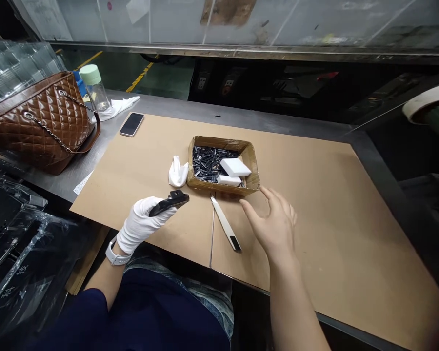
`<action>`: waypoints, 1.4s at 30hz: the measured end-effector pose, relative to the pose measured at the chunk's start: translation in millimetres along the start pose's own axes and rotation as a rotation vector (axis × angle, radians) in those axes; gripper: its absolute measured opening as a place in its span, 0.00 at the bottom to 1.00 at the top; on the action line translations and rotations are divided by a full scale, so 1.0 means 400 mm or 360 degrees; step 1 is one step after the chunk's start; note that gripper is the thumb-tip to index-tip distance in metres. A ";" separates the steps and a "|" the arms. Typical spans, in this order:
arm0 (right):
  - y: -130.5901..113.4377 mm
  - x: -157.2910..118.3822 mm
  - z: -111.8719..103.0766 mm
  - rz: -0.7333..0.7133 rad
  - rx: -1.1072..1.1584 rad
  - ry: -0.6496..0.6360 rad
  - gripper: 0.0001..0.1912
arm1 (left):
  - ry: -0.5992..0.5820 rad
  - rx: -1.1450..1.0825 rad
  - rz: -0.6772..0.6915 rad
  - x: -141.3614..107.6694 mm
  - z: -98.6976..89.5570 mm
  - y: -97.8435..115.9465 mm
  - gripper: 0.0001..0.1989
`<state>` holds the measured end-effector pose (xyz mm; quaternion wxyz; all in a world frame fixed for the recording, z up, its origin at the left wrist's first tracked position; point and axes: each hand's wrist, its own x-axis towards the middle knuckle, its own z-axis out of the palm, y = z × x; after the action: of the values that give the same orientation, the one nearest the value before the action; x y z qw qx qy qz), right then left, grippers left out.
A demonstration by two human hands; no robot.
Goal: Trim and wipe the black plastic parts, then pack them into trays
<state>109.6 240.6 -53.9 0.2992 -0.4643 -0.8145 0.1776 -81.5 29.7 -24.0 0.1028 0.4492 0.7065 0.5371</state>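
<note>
My left hand (141,222), in a white glove, grips a black plastic part (169,202) above the cardboard sheet. Bare, with thumb and fingers apart, my right hand (274,222) is by the near right corner of a cardboard box (223,187); nothing shows in its grasp. Many small black pieces (208,163) fill much of the box, with white foam blocks (235,167) on top at the right. A white tool with a black end (225,224) lies between my hands. Left of the box sits a crumpled white cloth (177,171).
A phone (132,124) lies at the sheet's back left corner. Beyond it are a brown quilted bag (40,122) and a bottle with a green lid (95,87). A metal ledge (241,51) crosses the back. Plastic-wrapped items (18,253) are at the lower left.
</note>
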 end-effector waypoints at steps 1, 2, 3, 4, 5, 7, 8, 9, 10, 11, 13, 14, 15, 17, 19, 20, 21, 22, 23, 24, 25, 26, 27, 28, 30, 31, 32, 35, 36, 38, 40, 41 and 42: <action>-0.021 0.006 0.001 -0.0071 0.0086 0.0022 0.27 | -0.0002 0.0038 0.0038 -0.001 0.000 -0.003 0.10; -0.048 0.012 0.005 -0.0149 0.0174 0.0034 0.25 | -0.0015 0.0074 0.0055 -0.002 -0.001 -0.005 0.10; -0.079 0.018 0.013 -0.0244 0.0246 0.0023 0.22 | -0.0034 0.0109 0.0051 -0.002 -0.004 -0.005 0.10; -0.113 0.026 0.026 -0.0361 0.0285 -0.0016 0.20 | -0.0059 0.0140 0.0026 -0.002 -0.007 -0.005 0.10; -0.149 0.034 0.044 -0.0495 0.0274 -0.0086 0.19 | -0.0084 0.0164 -0.0010 -0.002 -0.011 -0.005 0.10; -0.219 0.053 0.095 -0.0766 0.0098 -0.0277 0.17 | -0.0112 0.0187 -0.0094 -0.002 -0.019 -0.005 0.10; -0.249 0.064 0.125 -0.0866 -0.0040 -0.0380 0.16 | -0.0112 0.0187 -0.0142 -0.004 -0.022 -0.006 0.10; -0.275 0.076 0.155 -0.0926 -0.0181 -0.0480 0.16 | -0.0105 0.0182 -0.0190 -0.006 -0.024 -0.008 0.11; -0.296 0.087 0.183 -0.0954 -0.0300 -0.0572 0.15 | -0.0099 0.0178 -0.0233 -0.008 -0.026 -0.011 0.12; -0.312 0.098 0.206 -0.0969 -0.0384 -0.0653 0.13 | -0.0094 0.0180 -0.0273 -0.011 -0.027 -0.014 0.12; -0.329 0.112 0.230 -0.1002 -0.0455 -0.0760 0.09 | -0.0097 0.0204 -0.0347 -0.016 -0.027 -0.022 0.13; -0.332 0.114 0.230 -0.0994 -0.0424 -0.0797 0.08 | -0.0102 0.0220 -0.0374 -0.016 -0.026 -0.027 0.13; -0.333 0.113 0.221 -0.0954 -0.0331 -0.0842 0.07 | -0.0105 0.0232 -0.0399 -0.016 -0.026 -0.030 0.13; -0.330 0.098 0.187 -0.0805 0.0028 -0.1008 0.08 | -0.0117 0.0242 -0.0446 -0.012 -0.025 -0.037 0.13; -0.330 0.067 0.149 -0.0654 0.0525 -0.1246 0.08 | -0.0156 0.0248 -0.0506 -0.007 -0.024 -0.042 0.13; -0.333 0.048 0.134 -0.0624 0.0759 -0.1332 0.07 | -0.0188 0.0254 -0.0546 -0.005 -0.024 -0.045 0.12; -0.339 0.028 0.126 -0.0638 0.0950 -0.1382 0.06 | -0.0211 0.0257 -0.0575 -0.004 -0.023 -0.048 0.12; -0.345 0.009 0.123 -0.0686 0.1085 -0.1400 0.06 | -0.0222 0.0256 -0.0585 -0.004 -0.021 -0.052 0.12; -0.353 -0.008 0.126 -0.0743 0.1164 -0.1391 0.06 | -0.0218 0.0247 -0.0572 -0.004 -0.019 -0.056 0.12; -0.361 -0.023 0.134 -0.0790 0.1190 -0.1372 0.07 | -0.0196 0.0230 -0.0543 -0.006 -0.017 -0.060 0.12; -0.369 -0.035 0.144 -0.0812 0.1178 -0.1354 0.08 | -0.0165 0.0215 -0.0514 -0.007 -0.014 -0.064 0.13; -0.376 -0.044 0.155 -0.0793 0.1146 -0.1330 0.09 | -0.0141 0.0210 -0.0480 -0.008 -0.011 -0.068 0.13; -0.382 -0.051 0.165 -0.0728 0.1111 -0.1279 0.09 | -0.0132 0.0219 -0.0446 -0.009 -0.007 -0.070 0.13; -0.388 -0.057 0.175 -0.0641 0.1085 -0.1205 0.09 | -0.0139 0.0241 -0.0414 -0.010 -0.004 -0.071 0.12; -0.398 -0.065 0.187 -0.0507 0.1057 -0.1045 0.09 | -0.0172 0.0312 -0.0355 -0.009 0.002 -0.069 0.12; -0.402 -0.067 0.191 -0.0480 0.1055 -0.0990 0.10 | -0.0188 0.0360 -0.0332 -0.009 0.003 -0.066 0.11; -0.404 -0.067 0.193 -0.0477 0.1063 -0.0973 0.11 | -0.0192 0.0412 -0.0332 -0.009 0.005 -0.062 0.11; -0.401 -0.060 0.192 -0.0480 0.1184 -0.1079 0.14 | -0.0128 0.0493 -0.0411 -0.011 0.004 -0.054 0.09; -0.397 -0.057 0.191 -0.0474 0.1241 -0.1124 0.15 | -0.0103 0.0479 -0.0435 -0.013 0.003 -0.053 0.09; -0.385 -0.050 0.187 -0.0511 0.1305 -0.1192 0.16 | -0.0072 0.0414 -0.0468 -0.017 0.002 -0.054 0.10; -0.377 -0.049 0.184 -0.0624 0.1248 -0.1213 0.13 | -0.0071 0.0338 -0.0466 -0.020 0.003 -0.058 0.12; -0.376 -0.050 0.184 -0.0675 0.1189 -0.1210 0.12 | -0.0073 0.0305 -0.0463 -0.021 0.003 -0.059 0.13; -0.378 -0.053 0.185 -0.0694 0.1124 -0.1187 0.11 | -0.0077 0.0279 -0.0465 -0.022 0.004 -0.061 0.13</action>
<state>-28.7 144.9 -30.9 0.1578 -0.0621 -0.8334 0.5260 -88.4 23.7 -48.2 0.1572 0.3617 0.8058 0.4417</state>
